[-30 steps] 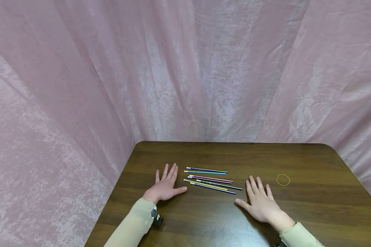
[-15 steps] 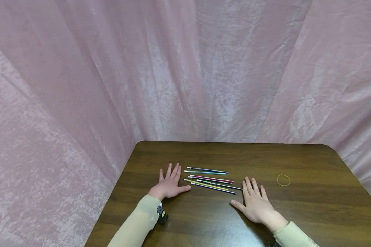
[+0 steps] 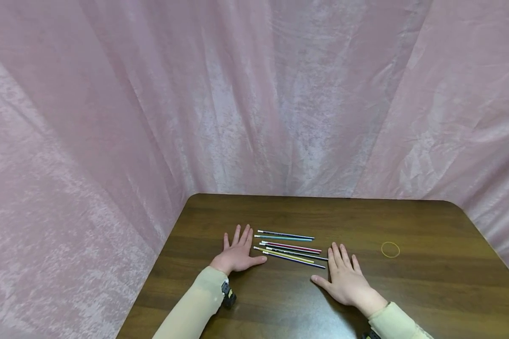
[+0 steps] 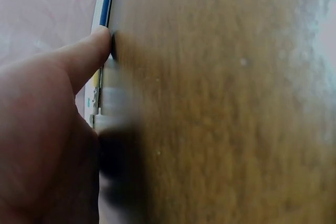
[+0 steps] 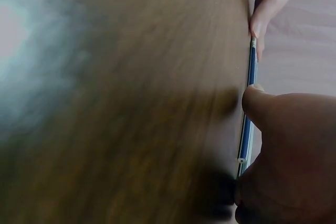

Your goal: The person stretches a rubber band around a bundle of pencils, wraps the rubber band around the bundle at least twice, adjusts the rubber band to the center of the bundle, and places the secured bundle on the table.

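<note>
Pink drapes (image 3: 254,103) hang behind the wooden table (image 3: 275,301), left grip (image 3: 236,256) and right grip (image 3: 346,279) both splayed apart beside pencils (image 3: 292,246).

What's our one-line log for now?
pencils: loose on table; left hand: beside one end; right hand: beside other end; yellow band: apart, right of right hand

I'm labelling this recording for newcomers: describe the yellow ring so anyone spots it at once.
On the brown table, find the person's right hand. To its right lies a thin yellow ring. Unlike the straight pencils between the hands, it forms a loop.
</note>
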The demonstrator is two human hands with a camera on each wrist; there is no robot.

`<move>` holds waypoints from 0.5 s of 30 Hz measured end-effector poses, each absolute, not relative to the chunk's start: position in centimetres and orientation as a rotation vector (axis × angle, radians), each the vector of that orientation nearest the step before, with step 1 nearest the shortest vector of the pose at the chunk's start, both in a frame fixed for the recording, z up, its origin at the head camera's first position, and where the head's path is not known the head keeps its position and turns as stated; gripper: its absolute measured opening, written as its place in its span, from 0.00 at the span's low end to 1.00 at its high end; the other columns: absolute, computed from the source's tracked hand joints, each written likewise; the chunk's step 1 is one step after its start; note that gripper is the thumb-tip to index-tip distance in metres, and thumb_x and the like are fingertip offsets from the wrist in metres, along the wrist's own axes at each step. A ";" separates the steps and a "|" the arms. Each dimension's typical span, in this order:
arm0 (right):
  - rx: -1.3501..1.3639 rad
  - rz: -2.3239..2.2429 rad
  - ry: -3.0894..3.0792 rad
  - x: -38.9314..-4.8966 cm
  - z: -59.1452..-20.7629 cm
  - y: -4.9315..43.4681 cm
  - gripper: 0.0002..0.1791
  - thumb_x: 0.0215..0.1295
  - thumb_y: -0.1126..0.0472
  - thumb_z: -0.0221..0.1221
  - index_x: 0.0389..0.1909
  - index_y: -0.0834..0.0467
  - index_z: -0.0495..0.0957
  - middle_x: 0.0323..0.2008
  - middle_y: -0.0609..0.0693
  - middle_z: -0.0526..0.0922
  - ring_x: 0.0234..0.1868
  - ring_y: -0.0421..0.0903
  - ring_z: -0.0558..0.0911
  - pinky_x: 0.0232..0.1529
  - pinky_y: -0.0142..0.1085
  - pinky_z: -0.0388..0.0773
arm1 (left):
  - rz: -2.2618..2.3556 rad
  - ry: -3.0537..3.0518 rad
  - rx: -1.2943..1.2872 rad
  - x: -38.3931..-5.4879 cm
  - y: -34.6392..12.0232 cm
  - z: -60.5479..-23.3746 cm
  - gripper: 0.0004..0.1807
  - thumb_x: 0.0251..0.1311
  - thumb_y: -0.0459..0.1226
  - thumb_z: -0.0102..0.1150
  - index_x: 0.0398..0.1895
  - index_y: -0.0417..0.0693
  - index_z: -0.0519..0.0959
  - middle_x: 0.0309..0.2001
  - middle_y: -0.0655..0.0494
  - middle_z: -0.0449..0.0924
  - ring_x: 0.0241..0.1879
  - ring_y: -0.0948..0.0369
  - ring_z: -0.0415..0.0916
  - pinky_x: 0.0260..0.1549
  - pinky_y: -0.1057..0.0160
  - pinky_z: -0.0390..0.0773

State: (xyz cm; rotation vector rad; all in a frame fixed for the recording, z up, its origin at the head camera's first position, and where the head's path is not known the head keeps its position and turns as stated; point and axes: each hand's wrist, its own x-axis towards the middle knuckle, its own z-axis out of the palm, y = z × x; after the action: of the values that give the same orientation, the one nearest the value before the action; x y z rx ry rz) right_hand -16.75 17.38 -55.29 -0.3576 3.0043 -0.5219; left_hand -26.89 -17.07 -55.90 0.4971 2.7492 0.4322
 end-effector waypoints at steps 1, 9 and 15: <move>-0.359 -0.524 3.002 -16.8 -55.4 17.3 0.57 0.75 0.30 0.56 0.78 0.77 0.57 0.81 0.74 0.52 0.82 0.73 0.49 0.75 0.71 0.48 | 0.414 2.743 0.485 -26.7 -16.8 -55.5 0.64 0.67 0.76 0.50 0.88 0.43 0.40 0.88 0.48 0.30 0.85 0.44 0.20 0.73 0.29 0.22; -0.363 -0.551 2.974 -17.3 -55.4 16.2 0.57 0.75 0.30 0.57 0.79 0.76 0.55 0.81 0.74 0.50 0.82 0.72 0.48 0.75 0.71 0.48 | 0.351 2.728 0.431 -27.4 -16.6 -57.0 0.66 0.64 0.80 0.42 0.89 0.47 0.37 0.88 0.50 0.27 0.84 0.46 0.18 0.72 0.27 0.22; -0.356 -0.545 2.969 -17.8 -55.5 15.5 0.58 0.75 0.30 0.57 0.80 0.76 0.54 0.82 0.73 0.49 0.83 0.71 0.47 0.76 0.70 0.47 | 0.352 2.737 0.418 -27.0 -16.2 -56.0 0.66 0.64 0.80 0.44 0.88 0.45 0.39 0.88 0.49 0.29 0.85 0.46 0.20 0.73 0.29 0.23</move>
State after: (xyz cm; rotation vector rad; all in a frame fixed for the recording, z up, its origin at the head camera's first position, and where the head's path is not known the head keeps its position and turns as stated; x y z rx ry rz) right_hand -17.83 15.52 -55.47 -0.3559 2.9689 -0.5448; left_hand -27.03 -16.16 -56.00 0.4177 2.7368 0.3524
